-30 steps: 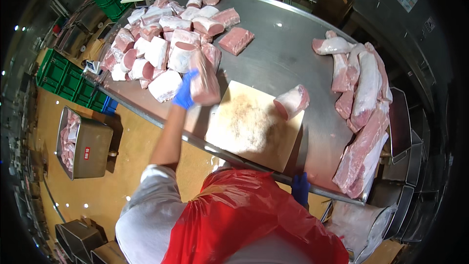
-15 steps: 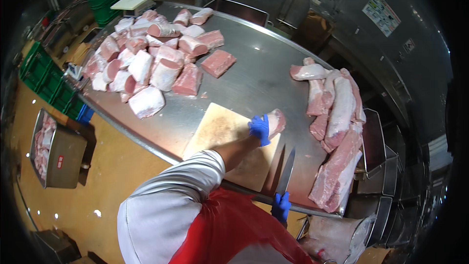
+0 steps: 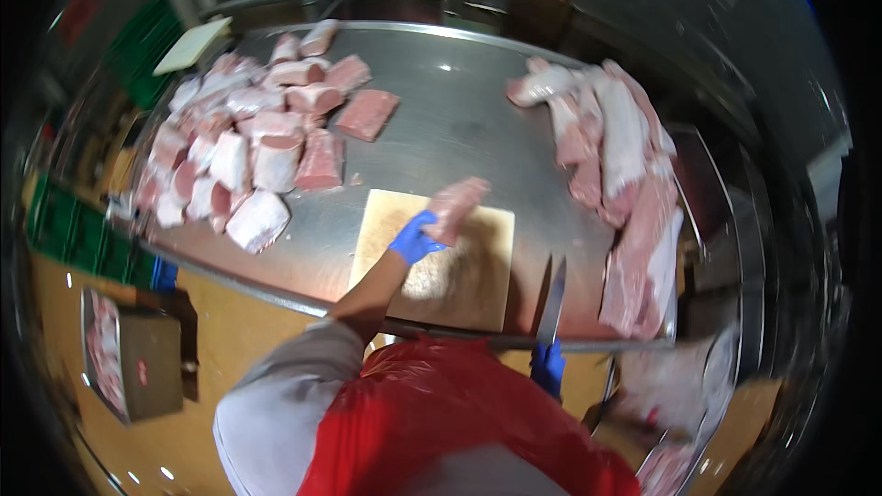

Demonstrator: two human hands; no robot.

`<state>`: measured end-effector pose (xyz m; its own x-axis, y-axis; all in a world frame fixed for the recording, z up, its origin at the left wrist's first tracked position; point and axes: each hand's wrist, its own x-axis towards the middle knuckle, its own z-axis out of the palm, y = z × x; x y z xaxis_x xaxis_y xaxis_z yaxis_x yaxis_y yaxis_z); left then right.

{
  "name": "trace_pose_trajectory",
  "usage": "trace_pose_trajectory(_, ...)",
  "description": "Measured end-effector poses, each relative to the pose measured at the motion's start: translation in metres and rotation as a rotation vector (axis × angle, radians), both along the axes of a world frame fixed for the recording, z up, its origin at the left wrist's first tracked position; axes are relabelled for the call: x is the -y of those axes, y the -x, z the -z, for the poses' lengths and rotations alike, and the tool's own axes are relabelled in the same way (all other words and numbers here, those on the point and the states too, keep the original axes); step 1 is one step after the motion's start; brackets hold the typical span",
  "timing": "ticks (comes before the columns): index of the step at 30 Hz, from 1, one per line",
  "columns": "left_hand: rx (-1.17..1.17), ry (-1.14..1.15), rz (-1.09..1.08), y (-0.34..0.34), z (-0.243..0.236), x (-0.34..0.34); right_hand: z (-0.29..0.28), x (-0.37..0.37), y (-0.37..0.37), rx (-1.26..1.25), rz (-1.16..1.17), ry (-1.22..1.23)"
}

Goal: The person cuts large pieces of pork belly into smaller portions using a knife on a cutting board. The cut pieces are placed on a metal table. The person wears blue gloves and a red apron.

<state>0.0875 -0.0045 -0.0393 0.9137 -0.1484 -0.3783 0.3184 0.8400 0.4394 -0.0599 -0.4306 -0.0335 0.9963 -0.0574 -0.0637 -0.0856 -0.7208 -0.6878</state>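
In my blue-gloved left hand [image 3: 415,237] is a piece of pink meat [image 3: 459,200], held over the back of a pale cutting board [image 3: 473,285]. My right hand [image 3: 547,367], also gloved blue, grips a knife [image 3: 555,298] at the table's front edge, right of the board, with the blade pointing away from me. Many cut, fat-capped chunks of meat [image 3: 230,161] are heaped on the left of the steel table [image 3: 450,110]. Several long, uncut loins [image 3: 623,138] lie along the right side.
Green crates [image 3: 83,230] and a steel bin of meat [image 3: 147,367] stand on the floor to the left. A pale board [image 3: 191,44] sits raised at the back left. Beside the table at the right are steel containers [image 3: 712,220] and a bagged bin [image 3: 666,386].
A second ago my left hand held another piece at the left pile. It then moved onto the board's piece and has now shifted it leftward, turning it. The head view has shifted too.
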Motion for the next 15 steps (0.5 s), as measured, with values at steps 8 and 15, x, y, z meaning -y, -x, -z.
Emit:
trace_pose_trajectory(8,0.329,0.042,-0.488,0.007,-0.100,-0.197,-0.049,-0.017,-0.041,0.002,-0.148,0.064)
trace_pose_trajectory(15,0.088,-0.842,-0.618,-0.050,-0.076,-0.261,-0.041,0.007,0.006,-0.054,0.046,-0.047)
